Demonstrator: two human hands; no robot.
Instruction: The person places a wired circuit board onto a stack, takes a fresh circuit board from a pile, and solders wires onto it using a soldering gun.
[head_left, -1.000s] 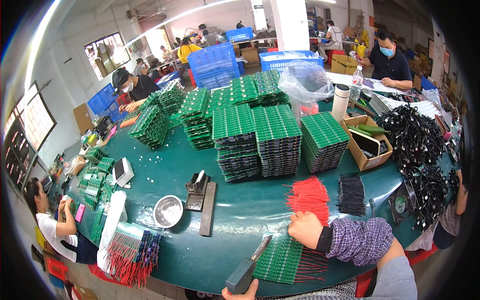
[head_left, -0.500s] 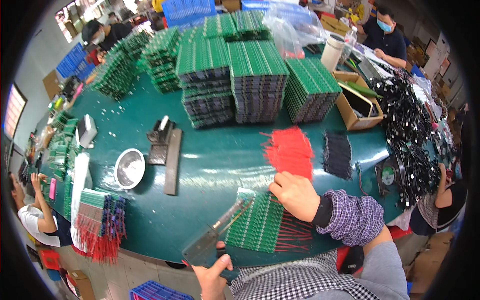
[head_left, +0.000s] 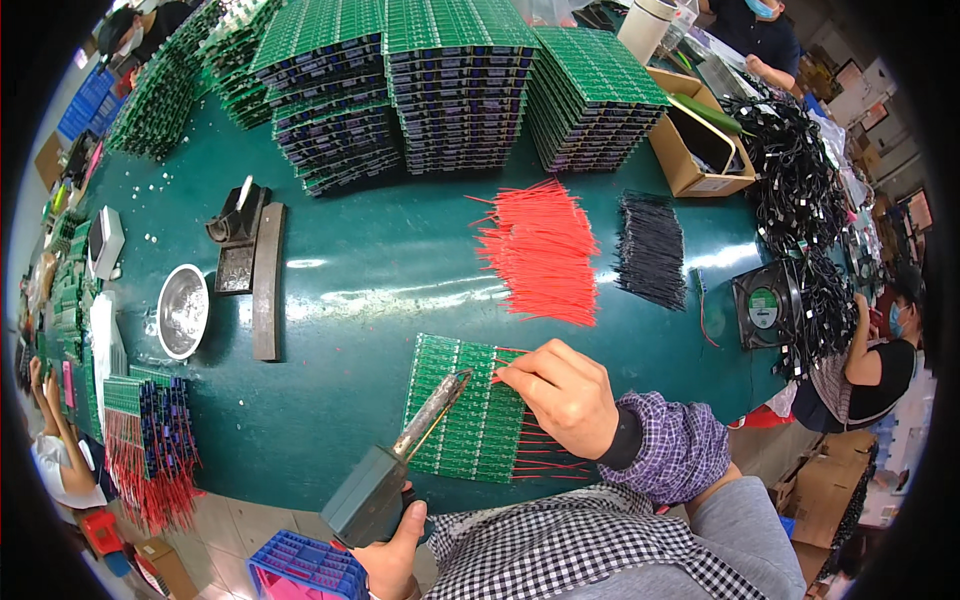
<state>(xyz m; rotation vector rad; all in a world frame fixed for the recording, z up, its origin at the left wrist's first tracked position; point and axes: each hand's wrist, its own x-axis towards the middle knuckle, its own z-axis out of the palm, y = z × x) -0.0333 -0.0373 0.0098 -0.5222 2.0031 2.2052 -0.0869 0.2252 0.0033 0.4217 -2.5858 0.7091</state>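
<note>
My left hand grips a soldering gun by its handle. The gun's metal tip reaches over a green circuit board panel lying near the table's front edge. My right hand is closed in a pinch on a thin red wire at the panel's upper right edge, close to the hot tip. Several red wires stick out from the panel's right side below that hand. Beyond lies a pile of loose red wires, with a bunch of black wires to its right.
Tall stacks of circuit boards line the back. At left are a metal bowl, a soldering stand, a flat bar and wired boards. A cardboard box, fan and black cables occupy the right. People work around.
My right hand has moved from the near end of the red pile to the panel's edge, now with a wire. The soldering gun has turned in my left hand. The whole view has shifted.
</note>
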